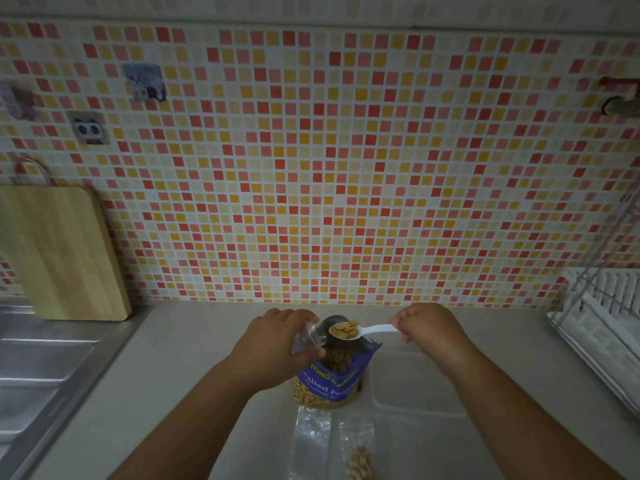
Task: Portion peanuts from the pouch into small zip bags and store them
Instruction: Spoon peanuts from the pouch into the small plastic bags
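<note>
Peanuts (344,329) heaped on a white spoon (360,330), mid-transfer from pouch (337,372).
Right hand (427,323) pinches the handle; left hand (277,337) holds a small zip bag (306,337), whose mouth must meet the spoon next.

We see bare counter (194,344) open left of the pouch (334,379). Right side blocked by clear container (415,382) and dish rack (599,327); zip bags (332,445) lie in front; cutting board (59,254) far left.

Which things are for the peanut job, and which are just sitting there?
For the job: pouch, spoon, held zip bag, filled bag, empty bag, clear box.
Just there: cutting board, dish rack, sink.
</note>
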